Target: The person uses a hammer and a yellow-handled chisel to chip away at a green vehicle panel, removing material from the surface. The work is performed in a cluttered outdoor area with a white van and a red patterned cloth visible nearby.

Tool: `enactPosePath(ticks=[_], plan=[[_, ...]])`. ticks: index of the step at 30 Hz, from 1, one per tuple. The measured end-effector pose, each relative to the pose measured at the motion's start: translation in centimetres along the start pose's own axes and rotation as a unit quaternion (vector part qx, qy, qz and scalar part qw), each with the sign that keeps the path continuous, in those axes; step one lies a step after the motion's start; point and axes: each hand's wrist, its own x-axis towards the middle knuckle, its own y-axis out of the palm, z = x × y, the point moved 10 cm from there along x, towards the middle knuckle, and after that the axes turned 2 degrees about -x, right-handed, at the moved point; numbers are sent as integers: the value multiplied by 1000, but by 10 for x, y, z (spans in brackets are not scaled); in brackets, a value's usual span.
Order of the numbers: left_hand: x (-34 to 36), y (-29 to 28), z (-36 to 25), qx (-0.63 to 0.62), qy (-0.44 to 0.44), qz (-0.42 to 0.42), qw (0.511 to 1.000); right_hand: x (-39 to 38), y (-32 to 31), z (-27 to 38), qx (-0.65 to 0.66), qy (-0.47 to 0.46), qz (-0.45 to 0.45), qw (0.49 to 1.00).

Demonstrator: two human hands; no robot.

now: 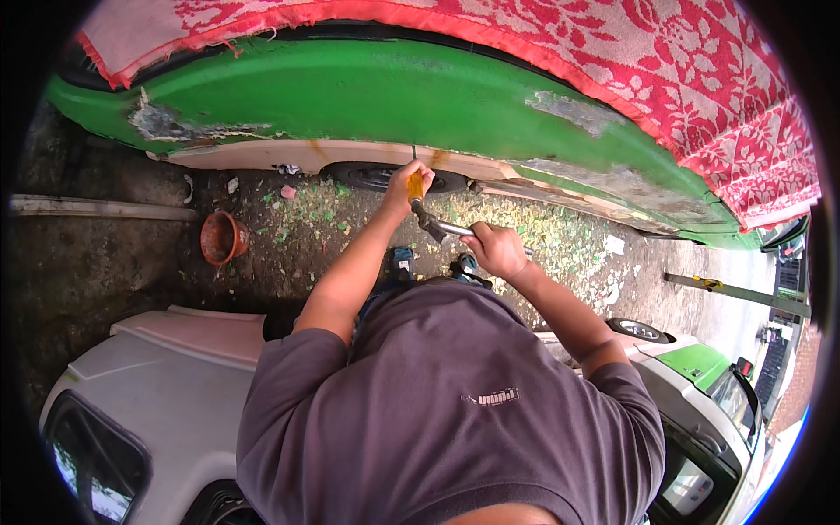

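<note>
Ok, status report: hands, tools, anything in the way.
Left hand grips yellow-handled chisel against green car panel. Right hand holds metal hammer beside it. Paint chips on ground, nothing blocking.

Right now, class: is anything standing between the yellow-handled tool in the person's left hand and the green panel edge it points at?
Nothing visible does. The left hand grips the yellow-handled tool with its tip right at the lower edge of the green panel. The right hand holds a metal hammer just behind the handle, not in front of it.
</note>
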Motion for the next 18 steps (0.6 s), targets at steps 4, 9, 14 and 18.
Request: enactPosePath(ticks=[4,9,14,18], plan=[[2,-2,-5,-2,50,-23,998,3,-4,10,33,-21,-26,999],[4,-5,-9,-1,47,-48,998,5,-8,8,46,3,-47,998],[4,-6,-18,-16,42,-11,999,8,-1,-12,33,84,0,996],[10,-7,-19,-1,14,-20,1000,9,-10,-5,75,65,-34,995]])
